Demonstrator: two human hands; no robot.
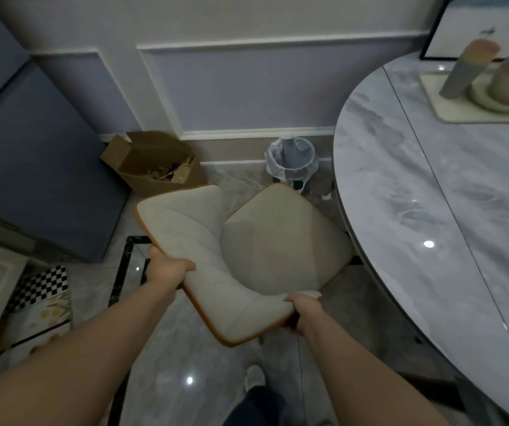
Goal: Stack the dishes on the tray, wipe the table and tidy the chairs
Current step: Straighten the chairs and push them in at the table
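Dining corner of a home: a round marble-look table (416, 210) at right, a cushioned chair (265, 250) beside it, panelled wall (231, 87) beyond, wastebasket (291, 162) and cardboard box (154, 164) on tiled floor (170, 379).

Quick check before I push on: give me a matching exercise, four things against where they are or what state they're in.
Things:
1. chair
2. tray
3. cardboard box
4. bin

Place or state:
A. on the table, stacked dishes on it
B. on the floor by the wall, flaps open
C. held at the backrest by left hand and right hand
D. by the wall, lined with a bag

Pairs: 1-C, 2-A, 3-B, 4-D
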